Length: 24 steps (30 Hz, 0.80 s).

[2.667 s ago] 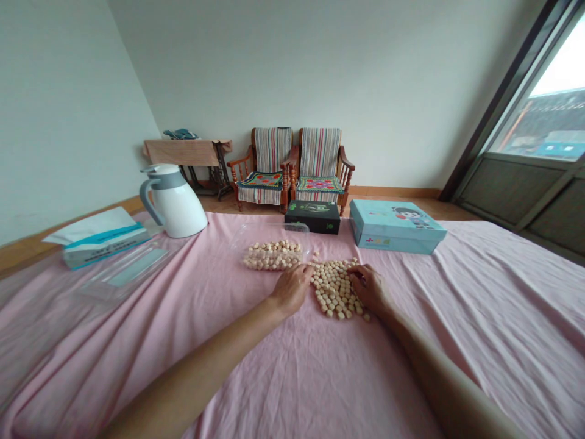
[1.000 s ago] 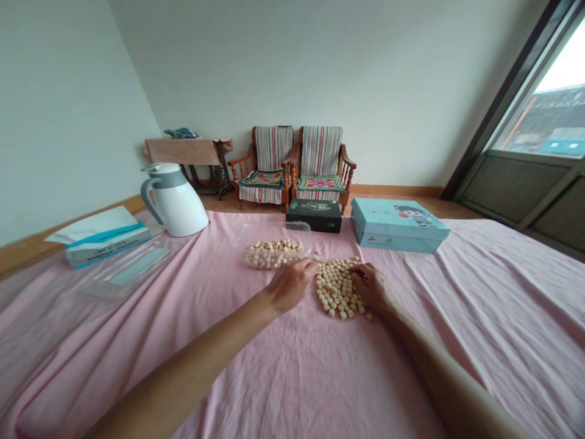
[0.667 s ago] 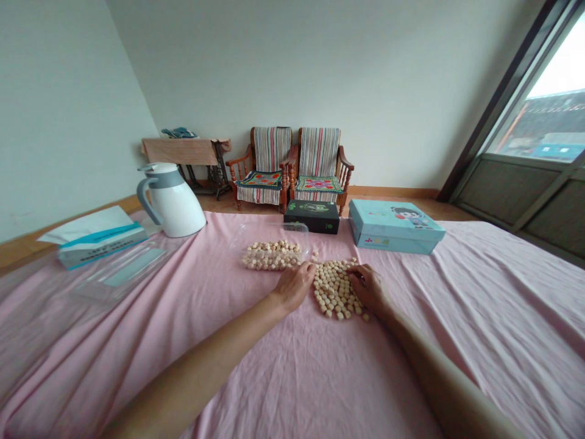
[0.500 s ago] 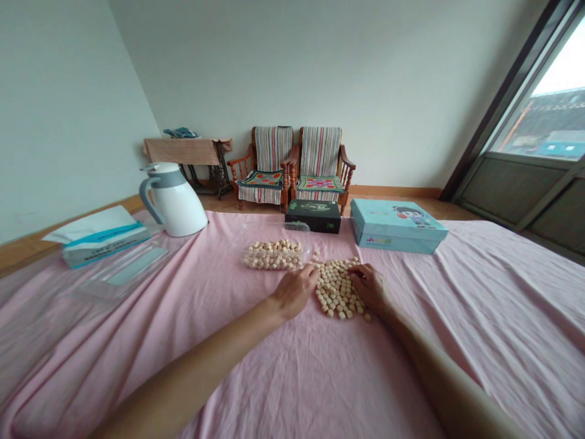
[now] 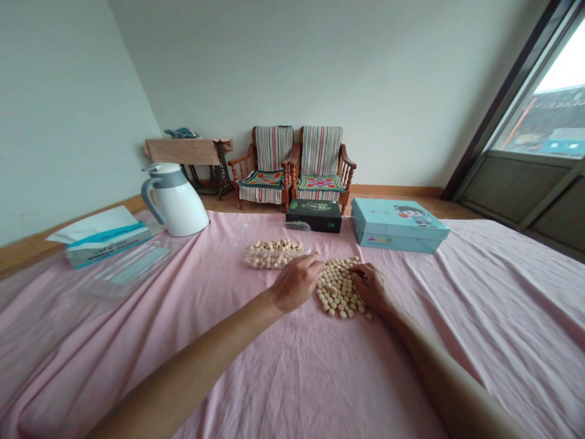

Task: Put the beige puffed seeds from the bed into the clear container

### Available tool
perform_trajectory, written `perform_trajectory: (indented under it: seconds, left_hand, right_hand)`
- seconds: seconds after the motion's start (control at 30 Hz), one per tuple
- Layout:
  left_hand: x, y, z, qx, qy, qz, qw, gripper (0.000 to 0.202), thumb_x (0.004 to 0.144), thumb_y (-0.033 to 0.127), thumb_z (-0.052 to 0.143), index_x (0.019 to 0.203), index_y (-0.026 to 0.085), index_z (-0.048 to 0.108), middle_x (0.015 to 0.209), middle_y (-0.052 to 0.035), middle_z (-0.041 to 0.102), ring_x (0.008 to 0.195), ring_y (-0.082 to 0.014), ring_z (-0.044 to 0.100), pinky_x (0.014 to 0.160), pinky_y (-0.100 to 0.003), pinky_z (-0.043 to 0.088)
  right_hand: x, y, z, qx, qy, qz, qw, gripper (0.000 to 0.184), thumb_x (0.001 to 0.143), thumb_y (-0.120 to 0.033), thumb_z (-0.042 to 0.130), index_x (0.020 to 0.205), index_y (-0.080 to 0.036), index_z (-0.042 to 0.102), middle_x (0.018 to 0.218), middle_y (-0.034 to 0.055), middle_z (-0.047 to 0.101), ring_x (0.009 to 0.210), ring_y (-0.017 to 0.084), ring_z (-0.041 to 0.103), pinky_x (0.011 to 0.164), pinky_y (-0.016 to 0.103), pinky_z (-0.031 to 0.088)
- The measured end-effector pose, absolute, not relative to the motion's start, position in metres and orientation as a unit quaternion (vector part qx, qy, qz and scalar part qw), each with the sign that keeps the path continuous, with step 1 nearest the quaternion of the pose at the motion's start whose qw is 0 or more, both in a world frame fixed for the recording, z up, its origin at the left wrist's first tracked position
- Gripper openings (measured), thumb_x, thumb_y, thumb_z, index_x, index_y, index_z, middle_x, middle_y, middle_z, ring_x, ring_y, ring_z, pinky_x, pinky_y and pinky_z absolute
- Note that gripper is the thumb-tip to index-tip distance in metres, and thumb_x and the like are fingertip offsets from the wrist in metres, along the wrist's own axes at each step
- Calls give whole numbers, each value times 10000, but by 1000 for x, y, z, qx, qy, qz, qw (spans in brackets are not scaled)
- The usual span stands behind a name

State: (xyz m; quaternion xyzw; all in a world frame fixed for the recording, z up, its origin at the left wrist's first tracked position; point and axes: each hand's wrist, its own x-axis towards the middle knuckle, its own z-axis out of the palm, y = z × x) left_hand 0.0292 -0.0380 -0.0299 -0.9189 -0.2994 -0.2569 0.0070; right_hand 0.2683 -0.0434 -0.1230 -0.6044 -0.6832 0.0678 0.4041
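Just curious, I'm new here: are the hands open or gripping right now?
Left hand: open, beside the pile of beige pieces.
Right hand: curled on it; holding cannot be told.

Wooden armchairs (image 5: 320, 152), window (image 5: 543, 122), seemingly overcast daylight

One head-worn camera looks forward and down from above and behind the left hand (image 5: 296, 284) and right hand (image 5: 371, 289), taking in the pink cloth (image 5: 320, 378) around them and the far wall (image 5: 365, 79) beyond.
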Motion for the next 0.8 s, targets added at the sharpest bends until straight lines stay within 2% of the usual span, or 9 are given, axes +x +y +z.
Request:
perform_trajectory:
  seconds: [0.13, 0.33, 0.5, 0.67, 0.73, 0.8]
  left_hand:
    - [46, -45, -56, -935, -286, -204, -49, 136, 831, 131, 525, 936, 162, 606, 950, -58, 612, 945, -186, 546, 851, -311, 448]
    - [54, -47, -64, -934, -294, -197, -53, 145, 806, 73, 508, 860, 157, 613, 888, -53, 602, 909, -183, 538, 806, -297, 452]
    - [41, -44, -40, -910, -310, -277, 2, 132, 862, 132, 467, 871, 169, 594, 886, -51, 591, 888, -176, 543, 816, -311, 442]
    - [8, -17, 2, -812, -413, -398, 104, 140, 848, 159, 504, 950, 173, 599, 955, -67, 609, 941, -217, 532, 847, -371, 416]
    - [1, -12, 8, -792, -427, -417, 128, 187, 838, 173, 529, 1014, 172, 591, 1022, -78, 605, 992, -236, 516, 878, -395, 400]
    - [1, -16, 3, -818, -397, -400, 111, 161, 860, 184, 500, 989, 173, 596, 983, -72, 610, 964, -218, 530, 862, -372, 413]
  right_hand:
    - [269, -44, -122, -602, -688, 70, 400, 235, 788, -230, 465, 912, -151, 649, 898, 87, 631, 811, 196, 607, 743, 310, 477]
    - [270, -41, -126, -602, -686, 71, 402, 228, 786, -234, 467, 903, -154, 646, 898, 88, 634, 806, 197, 608, 738, 314, 485]
    - [271, -40, -127, -603, -685, 72, 403, 240, 788, -241, 465, 915, -156, 649, 901, 87, 634, 811, 199, 609, 748, 318, 484]
    - [270, -41, -125, -604, -682, 74, 405, 243, 784, -239, 461, 906, -155, 654, 888, 87, 632, 796, 193, 612, 732, 305, 484]
    - [270, -41, -126, -604, -682, 74, 406, 239, 778, -239, 466, 899, -158, 656, 883, 83, 634, 791, 192, 612, 733, 306, 484]
    - [270, -40, -127, -606, -680, 73, 407, 239, 773, -239, 468, 897, -163, 658, 881, 79, 635, 785, 193, 612, 734, 311, 484]
